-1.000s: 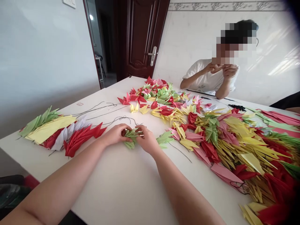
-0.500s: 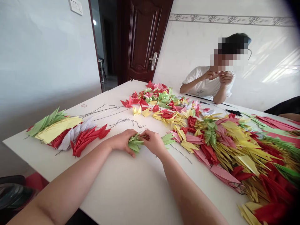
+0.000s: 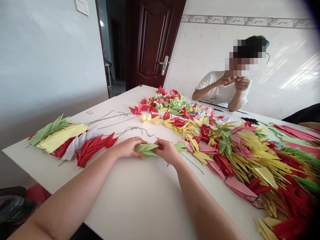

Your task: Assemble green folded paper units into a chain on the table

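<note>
On the white table (image 3: 130, 193), in front of me and between my two hands, lies the strand of layered green folded-paper pieces (image 3: 147, 150). My left hand (image 3: 130, 147) curls round its left end, fingers along the far side and thumb on the near side. My right hand (image 3: 167, 151) pinches the right end between thumb and fingers; what sits under those fingertips is hidden. So I am grasping it from both ends, neither hand nearer than the other.

Its long axis runs across me, left to right, almost level with the line joining my hands. The overlapping tips seem to point towards my right hand, though my fingers cover the very end. I cannot tell whether its underside touches the tabletop. A red folded-paper strand (image 3: 92, 150) lies to the left, beyond my left wrist; a loose black thread (image 3: 135, 129) lies just past my hands.
</note>
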Demonstrator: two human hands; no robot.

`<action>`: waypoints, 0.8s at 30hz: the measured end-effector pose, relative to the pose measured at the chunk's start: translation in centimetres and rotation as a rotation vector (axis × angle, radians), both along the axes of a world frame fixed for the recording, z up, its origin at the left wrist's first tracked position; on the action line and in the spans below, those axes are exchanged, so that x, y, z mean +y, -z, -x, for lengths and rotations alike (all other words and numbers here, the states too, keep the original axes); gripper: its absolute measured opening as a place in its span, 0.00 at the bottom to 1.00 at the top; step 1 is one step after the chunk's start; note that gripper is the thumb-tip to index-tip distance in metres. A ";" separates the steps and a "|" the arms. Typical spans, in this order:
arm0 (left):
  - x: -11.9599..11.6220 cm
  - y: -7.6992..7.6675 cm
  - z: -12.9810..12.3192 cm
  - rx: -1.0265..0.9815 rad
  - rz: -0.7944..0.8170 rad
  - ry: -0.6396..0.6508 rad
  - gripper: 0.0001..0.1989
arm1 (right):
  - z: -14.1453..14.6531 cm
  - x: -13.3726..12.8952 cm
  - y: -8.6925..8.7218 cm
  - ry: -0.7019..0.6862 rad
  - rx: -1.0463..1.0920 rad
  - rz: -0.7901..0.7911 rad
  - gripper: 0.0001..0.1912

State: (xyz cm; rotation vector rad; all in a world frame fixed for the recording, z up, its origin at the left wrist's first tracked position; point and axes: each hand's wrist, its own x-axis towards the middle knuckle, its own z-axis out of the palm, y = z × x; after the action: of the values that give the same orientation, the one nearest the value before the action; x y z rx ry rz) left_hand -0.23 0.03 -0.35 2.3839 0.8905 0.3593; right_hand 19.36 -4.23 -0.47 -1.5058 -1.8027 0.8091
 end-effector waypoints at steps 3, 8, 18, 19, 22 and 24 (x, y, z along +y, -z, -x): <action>-0.1 0.7 -0.2 -0.013 0.028 0.021 0.37 | 0.1 -0.1 0.0 -0.003 -0.006 0.002 0.04; -0.4 1.6 -1.0 -0.067 -0.041 0.044 0.37 | 1.3 -0.4 0.3 -0.018 -0.086 -0.035 0.05; 0.0 1.2 -1.1 -0.065 -0.031 -0.190 0.29 | -4.2 -1.8 -5.3 -0.174 -0.497 0.018 0.26; 0.0 1.1 -1.1 -0.065 -0.030 -0.205 0.30 | -5.2 -1.9 -5.6 -0.171 -0.540 0.081 0.29; 0.0 0.9 -1.1 -0.057 -0.039 -0.189 0.31 | -6.7 -1.9 -5.2 -0.166 -0.636 0.216 0.33; -0.2 0.8 -1.2 -0.057 -0.056 -0.157 0.29 | -6.6 -1.8 -4.8 -0.157 -0.670 0.203 0.31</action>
State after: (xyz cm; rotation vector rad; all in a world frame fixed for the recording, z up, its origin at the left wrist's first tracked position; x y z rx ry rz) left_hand 0.92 -0.15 -1.10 2.3475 1.0572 0.5172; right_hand 25.91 -6.02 4.32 -1.9447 -2.4002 0.6098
